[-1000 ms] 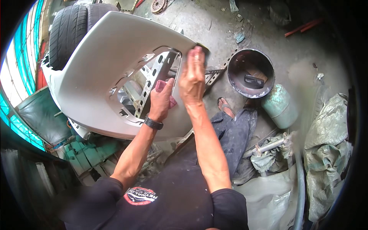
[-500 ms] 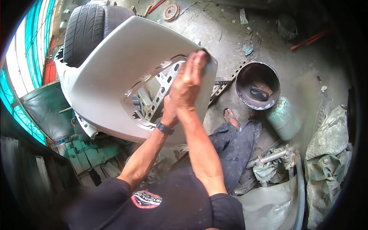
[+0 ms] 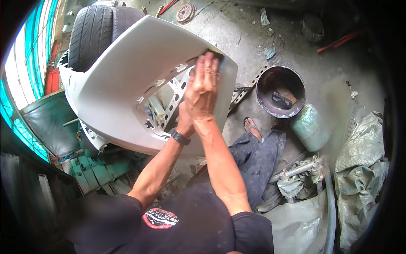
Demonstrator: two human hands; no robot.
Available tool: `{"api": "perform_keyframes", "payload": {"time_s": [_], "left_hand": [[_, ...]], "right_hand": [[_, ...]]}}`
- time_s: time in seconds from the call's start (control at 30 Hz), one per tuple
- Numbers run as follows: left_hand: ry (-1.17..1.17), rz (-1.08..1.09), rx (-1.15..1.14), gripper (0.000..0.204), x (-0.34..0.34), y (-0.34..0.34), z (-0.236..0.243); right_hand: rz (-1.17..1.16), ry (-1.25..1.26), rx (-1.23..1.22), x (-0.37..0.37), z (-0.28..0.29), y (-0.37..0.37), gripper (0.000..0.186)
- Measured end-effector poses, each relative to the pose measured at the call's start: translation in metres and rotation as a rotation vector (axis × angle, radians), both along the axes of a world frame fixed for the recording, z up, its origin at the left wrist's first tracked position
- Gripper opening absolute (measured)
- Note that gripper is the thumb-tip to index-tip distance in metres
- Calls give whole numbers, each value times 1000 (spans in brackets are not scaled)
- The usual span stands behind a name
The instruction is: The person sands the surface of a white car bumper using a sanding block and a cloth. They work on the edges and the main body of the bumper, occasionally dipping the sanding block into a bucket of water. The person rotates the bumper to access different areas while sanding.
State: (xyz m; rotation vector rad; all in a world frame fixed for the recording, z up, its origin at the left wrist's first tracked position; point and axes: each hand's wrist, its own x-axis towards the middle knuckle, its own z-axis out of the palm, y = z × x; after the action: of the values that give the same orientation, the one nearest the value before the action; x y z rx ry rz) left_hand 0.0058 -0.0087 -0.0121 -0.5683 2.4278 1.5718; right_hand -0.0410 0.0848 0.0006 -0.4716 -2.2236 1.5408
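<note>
Grip, head view: R hand point(image 3: 202, 91) fingers straight & together over dark pad point(image 3: 217, 55), pad against car bumper point(image 3: 114, 84); thumb not clear.
L hand point(image 3: 185, 120): partly behind R wrist, near cut-out rim point(image 3: 160, 133); fingers hidden, can't tell if holding anything.
Bumper: pale grey, ahead & to L of person; metal frame point(image 3: 174, 102) shows thru cut-out, tyres point(image 3: 91, 36) beyond.
Bumper handling (judged): prob. light for its size, stiffish shell, flexy at edges; smooth face may slip, tabs point(image 3: 150, 123) look fragile. Hold outer edge, not tabs.
Pad handling (judged): prob. light, firm; best held flat along its back.
Bucket point(image 3: 266, 82): R of bumper, dark block point(image 3: 281, 100) inside.
</note>
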Motion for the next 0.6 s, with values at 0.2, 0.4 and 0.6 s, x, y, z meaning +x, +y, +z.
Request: {"api": "perform_keyframes", "payload": {"time_s": [0.2,0.4,0.6], "left_hand": [[-71,-7,-47,15,0,13,12],[-145,185,84,19,2,17,15],[-207,131,91,18,-2,8,8]], "right_hand": [[-227,-82,-263,-15,-21,11,43],[-51,185,-51,-33,1,10,40],[-167,-29,-255,-27,-12,22,40]]}}
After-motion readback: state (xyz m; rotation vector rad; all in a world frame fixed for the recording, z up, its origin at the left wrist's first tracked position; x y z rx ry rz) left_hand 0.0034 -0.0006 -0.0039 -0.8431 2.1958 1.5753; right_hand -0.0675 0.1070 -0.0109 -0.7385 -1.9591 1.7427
